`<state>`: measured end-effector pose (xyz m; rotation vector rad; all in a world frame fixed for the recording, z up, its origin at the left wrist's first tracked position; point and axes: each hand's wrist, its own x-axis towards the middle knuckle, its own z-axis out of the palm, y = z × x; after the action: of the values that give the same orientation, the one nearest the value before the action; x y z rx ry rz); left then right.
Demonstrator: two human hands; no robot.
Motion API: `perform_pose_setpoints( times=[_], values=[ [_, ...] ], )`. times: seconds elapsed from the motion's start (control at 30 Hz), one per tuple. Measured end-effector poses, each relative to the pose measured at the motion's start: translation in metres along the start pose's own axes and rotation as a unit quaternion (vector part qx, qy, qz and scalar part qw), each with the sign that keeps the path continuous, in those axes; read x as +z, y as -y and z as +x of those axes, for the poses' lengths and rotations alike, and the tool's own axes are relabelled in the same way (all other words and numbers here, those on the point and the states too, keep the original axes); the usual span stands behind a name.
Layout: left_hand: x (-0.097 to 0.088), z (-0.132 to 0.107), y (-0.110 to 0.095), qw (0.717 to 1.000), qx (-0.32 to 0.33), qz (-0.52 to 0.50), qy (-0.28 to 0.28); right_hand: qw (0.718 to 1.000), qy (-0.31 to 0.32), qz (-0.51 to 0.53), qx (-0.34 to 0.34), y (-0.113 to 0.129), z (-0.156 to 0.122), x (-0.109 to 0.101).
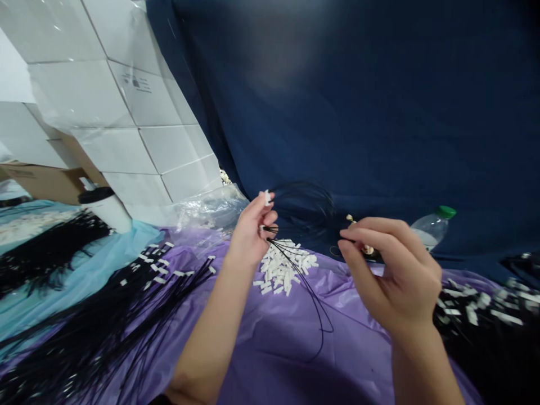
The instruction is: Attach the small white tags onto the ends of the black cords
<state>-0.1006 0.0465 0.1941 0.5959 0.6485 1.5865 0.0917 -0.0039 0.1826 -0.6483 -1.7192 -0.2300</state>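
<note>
My left hand (253, 230) is raised over the purple sheet (270, 343), fingers closed. It pinches a small white connector (267, 197) at the fingertips and grips a bunch of thin black wires (304, 287) that hang down and curl on the sheet. My right hand (392, 270) is closed to the right, holding a thin black wire whose end I can barely make out. Between and below the hands lies a pile of small white connectors (282, 267).
Long black wires with white ends (105, 320) lie spread at left over purple and light blue sheets. More wires with white ends (485, 320) lie at right. A plastic bottle with a green cap (430, 228) lies behind. White boxes (126, 112) stack at left; dark blue cloth (358, 101) hangs behind.
</note>
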Motion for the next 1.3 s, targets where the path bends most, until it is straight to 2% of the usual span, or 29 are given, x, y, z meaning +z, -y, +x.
perform_pose_setpoints(
  times=[0.07,0.2,0.27,0.33,0.43,0.6,0.73,0.8,0.87,0.93,1.0,1.07,1.17,1.23,1.3],
  values=[
    [-0.007,0.007,-0.009,0.997,-0.033,-0.067,0.003,0.994,0.090,0.059,0.008,-0.002,0.000,-0.002],
    [-0.015,0.014,-0.016,0.986,-0.080,-0.147,0.007,0.956,0.252,0.150,0.013,-0.004,-0.003,0.006],
    [-0.016,0.014,-0.015,0.983,-0.094,-0.156,0.006,0.941,0.291,0.174,0.003,-0.004,-0.007,0.013],
    [-0.014,0.013,-0.013,0.983,-0.099,-0.156,0.004,0.935,0.302,0.186,-0.019,-0.002,-0.011,0.020],
    [-0.012,0.011,-0.011,0.983,-0.106,-0.151,0.002,0.938,0.284,0.190,-0.051,0.002,-0.016,0.030],
    [-0.012,0.013,-0.009,0.980,-0.118,-0.161,0.001,0.951,0.216,0.211,-0.072,0.006,-0.017,0.038],
    [-0.014,0.014,-0.009,0.976,-0.127,-0.174,0.011,0.948,0.150,0.279,-0.035,-0.002,-0.019,0.041],
    [-0.014,0.013,-0.009,0.977,-0.129,-0.169,0.010,0.944,0.060,0.324,0.023,-0.010,-0.020,0.044],
    [-0.012,0.012,-0.010,0.978,-0.124,-0.166,0.006,0.918,-0.077,0.375,0.103,-0.020,-0.019,0.046],
    [-0.011,0.012,-0.010,0.980,-0.115,-0.163,-0.002,0.860,-0.204,0.431,0.180,-0.031,-0.017,0.044],
    [-0.011,0.012,-0.009,0.983,-0.103,-0.150,-0.012,0.816,-0.266,0.461,0.227,-0.040,-0.013,0.037],
    [-0.010,0.011,-0.007,0.988,-0.089,-0.121,-0.017,0.809,-0.251,0.468,0.253,-0.043,-0.009,0.025],
    [-0.006,0.005,-0.002,0.998,-0.049,-0.041,-0.013,0.821,-0.158,0.482,0.263,-0.034,-0.006,0.012],
    [-0.001,-0.002,0.003,1.000,0.002,0.020,-0.012,0.854,-0.101,0.455,0.231,-0.020,-0.006,0.009],
    [0.004,-0.009,0.008,0.996,0.053,0.070,-0.008,0.914,-0.035,0.361,0.182,-0.005,-0.007,0.011]
  ],
)
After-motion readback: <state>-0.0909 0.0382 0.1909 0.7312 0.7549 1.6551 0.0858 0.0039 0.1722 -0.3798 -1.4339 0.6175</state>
